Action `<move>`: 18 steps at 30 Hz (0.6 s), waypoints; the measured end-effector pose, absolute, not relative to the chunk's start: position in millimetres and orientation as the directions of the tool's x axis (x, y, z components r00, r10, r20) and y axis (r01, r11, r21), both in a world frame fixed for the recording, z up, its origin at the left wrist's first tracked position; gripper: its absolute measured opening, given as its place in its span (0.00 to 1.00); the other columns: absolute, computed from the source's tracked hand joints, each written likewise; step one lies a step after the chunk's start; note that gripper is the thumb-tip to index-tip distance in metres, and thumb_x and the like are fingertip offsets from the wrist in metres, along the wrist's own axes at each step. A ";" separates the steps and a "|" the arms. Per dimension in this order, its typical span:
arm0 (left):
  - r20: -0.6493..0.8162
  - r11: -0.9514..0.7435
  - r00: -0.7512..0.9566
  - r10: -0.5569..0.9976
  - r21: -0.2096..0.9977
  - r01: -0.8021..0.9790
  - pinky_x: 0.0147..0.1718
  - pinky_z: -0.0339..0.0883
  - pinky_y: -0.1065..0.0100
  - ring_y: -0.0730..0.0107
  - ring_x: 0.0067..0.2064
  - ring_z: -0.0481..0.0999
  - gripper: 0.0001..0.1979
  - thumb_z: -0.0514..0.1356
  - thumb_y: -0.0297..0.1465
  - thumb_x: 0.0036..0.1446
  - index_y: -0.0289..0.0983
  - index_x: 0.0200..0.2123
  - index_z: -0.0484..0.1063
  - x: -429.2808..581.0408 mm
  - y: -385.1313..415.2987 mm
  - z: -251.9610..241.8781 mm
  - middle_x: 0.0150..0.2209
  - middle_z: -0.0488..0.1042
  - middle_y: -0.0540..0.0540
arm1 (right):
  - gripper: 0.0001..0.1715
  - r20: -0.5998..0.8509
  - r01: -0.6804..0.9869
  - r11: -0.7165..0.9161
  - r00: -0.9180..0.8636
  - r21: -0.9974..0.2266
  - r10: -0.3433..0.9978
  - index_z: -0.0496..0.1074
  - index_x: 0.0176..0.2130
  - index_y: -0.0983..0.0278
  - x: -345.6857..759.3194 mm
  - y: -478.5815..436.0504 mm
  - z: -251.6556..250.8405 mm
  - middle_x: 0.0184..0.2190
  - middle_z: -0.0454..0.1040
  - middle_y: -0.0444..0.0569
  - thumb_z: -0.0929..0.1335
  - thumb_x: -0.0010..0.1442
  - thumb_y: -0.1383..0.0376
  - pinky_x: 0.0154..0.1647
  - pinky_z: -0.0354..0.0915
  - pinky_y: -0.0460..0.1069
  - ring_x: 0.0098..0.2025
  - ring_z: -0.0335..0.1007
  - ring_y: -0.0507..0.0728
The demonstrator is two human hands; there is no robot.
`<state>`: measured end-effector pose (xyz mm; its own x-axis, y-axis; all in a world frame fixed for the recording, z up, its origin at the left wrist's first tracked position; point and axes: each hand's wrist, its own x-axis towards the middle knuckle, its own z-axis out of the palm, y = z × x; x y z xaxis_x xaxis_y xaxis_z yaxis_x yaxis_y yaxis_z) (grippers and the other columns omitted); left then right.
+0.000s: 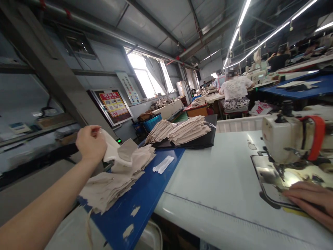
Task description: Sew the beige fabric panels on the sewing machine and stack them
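My left hand (pixel 91 144) is raised at the left, its fingers closed on the edge of a pale fabric piece (pixel 117 149). The piece hangs over a stack of beige cut fabric pieces (pixel 111 189) on a blue board. Over at the right, my right hand (pixel 310 199) lies with outstretched fingers on the bed of a sewing machine (pixel 283 139), just in front of its needle area. The frame's edge cuts off part of that hand. Whether cloth lies under its fingers is hard to make out.
Small white strips (pixel 163 164) lie on the blue board (pixel 140 201). Behind them, more beige stacks (pixel 189 130) rest on a black folder-like sheet (pixel 200 141). The pale table (pixel 208 177) carries a printed ruler line. Farther back, a seated person (pixel 235 88) faces away.
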<state>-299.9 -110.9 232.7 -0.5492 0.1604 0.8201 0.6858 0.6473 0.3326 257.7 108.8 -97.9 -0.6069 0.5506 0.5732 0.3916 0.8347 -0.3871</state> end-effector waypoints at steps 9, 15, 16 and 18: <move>0.765 0.266 -0.507 0.397 0.433 0.861 0.34 0.67 0.71 0.71 0.29 0.69 0.13 0.60 0.33 0.54 0.36 0.42 0.77 -170.4 -60.5 234.8 0.27 0.72 0.54 | 0.23 0.455 0.386 0.788 -0.658 -0.480 0.600 0.80 0.35 0.57 232.4 71.1 -27.4 0.36 0.80 0.54 0.60 0.70 0.57 0.41 0.72 0.53 0.41 0.77 0.61; 0.344 0.089 -0.337 0.877 0.571 0.816 0.30 0.68 0.68 0.66 0.29 0.75 0.11 0.58 0.27 0.53 0.40 0.39 0.76 -56.8 8.5 95.0 0.27 0.75 0.50 | 0.18 0.484 0.376 0.823 -0.673 -0.426 0.559 0.77 0.33 0.62 233.0 73.4 -22.8 0.31 0.77 0.50 0.61 0.68 0.65 0.39 0.69 0.51 0.36 0.74 0.58; 0.278 0.081 -0.299 0.913 0.595 0.800 0.30 0.69 0.68 0.66 0.28 0.76 0.11 0.57 0.26 0.52 0.40 0.39 0.76 -39.6 17.6 72.1 0.26 0.75 0.50 | 0.18 0.483 0.391 0.820 -0.669 -0.419 0.566 0.77 0.33 0.62 232.9 74.3 -22.8 0.31 0.77 0.50 0.61 0.68 0.66 0.39 0.68 0.50 0.36 0.73 0.57; 0.161 0.067 -0.220 0.962 0.641 0.764 0.30 0.71 0.67 0.65 0.27 0.77 0.13 0.57 0.25 0.52 0.39 0.41 0.76 -12.9 30.6 38.2 0.24 0.76 0.50 | 0.16 0.484 0.413 0.812 -0.656 -0.412 0.579 0.77 0.33 0.63 232.7 76.1 -23.4 0.31 0.76 0.50 0.62 0.67 0.68 0.40 0.67 0.49 0.37 0.73 0.57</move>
